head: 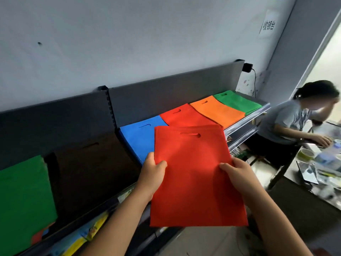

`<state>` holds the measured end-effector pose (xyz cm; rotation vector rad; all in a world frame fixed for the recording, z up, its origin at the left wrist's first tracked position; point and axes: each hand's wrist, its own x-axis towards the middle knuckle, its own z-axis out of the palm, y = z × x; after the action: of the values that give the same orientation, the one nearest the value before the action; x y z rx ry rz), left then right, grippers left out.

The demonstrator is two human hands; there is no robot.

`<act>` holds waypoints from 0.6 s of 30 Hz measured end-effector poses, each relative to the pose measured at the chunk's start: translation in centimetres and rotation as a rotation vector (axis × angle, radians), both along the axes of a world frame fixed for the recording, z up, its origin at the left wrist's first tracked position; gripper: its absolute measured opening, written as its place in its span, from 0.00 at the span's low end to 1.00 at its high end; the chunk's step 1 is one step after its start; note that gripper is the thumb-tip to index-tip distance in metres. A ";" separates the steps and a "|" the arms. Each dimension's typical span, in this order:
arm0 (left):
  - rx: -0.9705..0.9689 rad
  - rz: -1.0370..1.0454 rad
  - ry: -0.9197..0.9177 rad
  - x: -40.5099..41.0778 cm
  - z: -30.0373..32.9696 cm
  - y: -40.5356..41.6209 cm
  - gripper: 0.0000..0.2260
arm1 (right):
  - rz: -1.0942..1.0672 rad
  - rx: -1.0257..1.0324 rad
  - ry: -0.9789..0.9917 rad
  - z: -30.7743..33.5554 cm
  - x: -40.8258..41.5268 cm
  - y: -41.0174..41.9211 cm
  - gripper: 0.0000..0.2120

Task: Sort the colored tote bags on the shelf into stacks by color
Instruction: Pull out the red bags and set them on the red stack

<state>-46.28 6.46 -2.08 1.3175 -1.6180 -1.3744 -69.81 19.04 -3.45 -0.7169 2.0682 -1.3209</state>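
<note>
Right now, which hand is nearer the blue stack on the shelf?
Left. The left hand grips the held red bag's left edge right beside the blue stack; the right hand grips the bag's opposite side, farther from it.

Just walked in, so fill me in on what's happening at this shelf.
A person is sorting tote bags by color. Both hands, left hand and right hand, grip a red bag by its side edges, held above the shelf. Behind it lie a red stack, then blue, orange and green stacks. Another person sits at the right.
</note>
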 end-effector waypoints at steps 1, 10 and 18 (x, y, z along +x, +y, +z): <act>-0.023 0.002 -0.021 -1.2 -0.1 -0.1 0.07 | -0.010 0.004 0.017 0.1 -1.0 0.0 0.06; -0.185 -0.023 -0.148 -10.6 -0.6 -4.8 0.06 | -0.059 -0.003 0.023 0.9 -9.0 -4.1 0.04; -0.121 0.068 -0.139 -17.2 -1.1 -13.6 0.18 | -0.026 0.031 0.050 0.0 -15.8 -13.1 0.10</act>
<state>-63.53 -7.13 -3.17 1.4089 -1.7027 -1.1487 -85.64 5.94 -3.40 -0.7192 2.1396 -1.2946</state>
